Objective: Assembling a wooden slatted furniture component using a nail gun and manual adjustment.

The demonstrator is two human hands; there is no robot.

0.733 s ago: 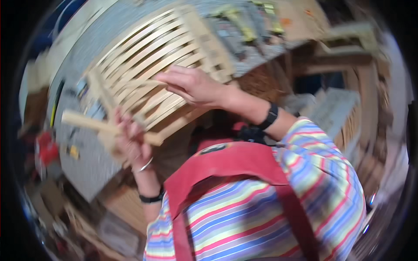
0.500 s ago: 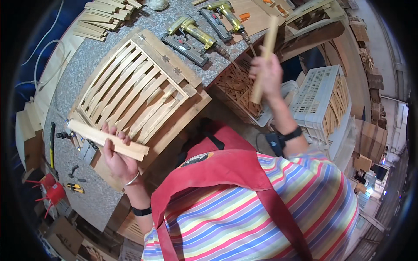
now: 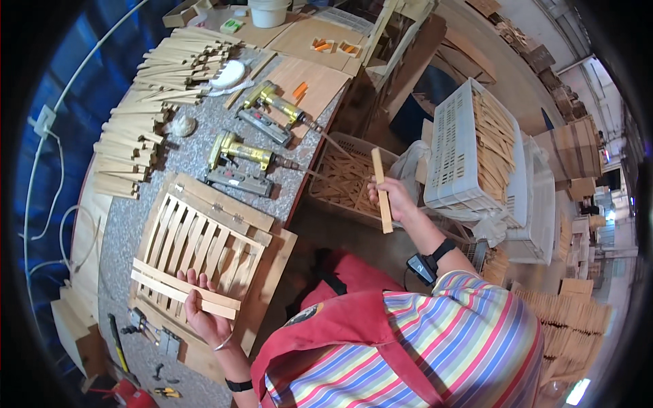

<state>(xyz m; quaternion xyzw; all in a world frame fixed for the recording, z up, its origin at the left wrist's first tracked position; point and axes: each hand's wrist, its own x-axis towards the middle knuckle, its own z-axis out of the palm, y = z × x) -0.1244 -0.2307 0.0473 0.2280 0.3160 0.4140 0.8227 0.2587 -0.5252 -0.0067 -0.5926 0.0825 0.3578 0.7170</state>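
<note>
My left hand [image 3: 206,321] is closed around a pair of pale wooden slats [image 3: 163,284], held over the lower part of a slatted wooden frame [image 3: 198,241]. That frame lies in a wooden jig [image 3: 248,217] with hinges along its far side, on the speckled bench. Away to the right, my right hand [image 3: 398,198] grips a single wooden slat [image 3: 379,166] near its middle, upright in the view and off the bench edge. Two yellow-and-grey nail guns [image 3: 248,155] [image 3: 275,107] rest beyond the jig.
Bundles of wooden strips [image 3: 129,143] line the bench's far left. A crate of slats [image 3: 340,173] stands below the bench edge, beside a stacked white crate [image 3: 449,146] of strips. Hand tools [image 3: 146,330] lie at the near left. A white bucket [image 3: 269,12] sits at the back.
The view has swung, showing more of the far bench and the right side. My right hand has lowered with its slat; my left still holds its slats, now across the frame.
</note>
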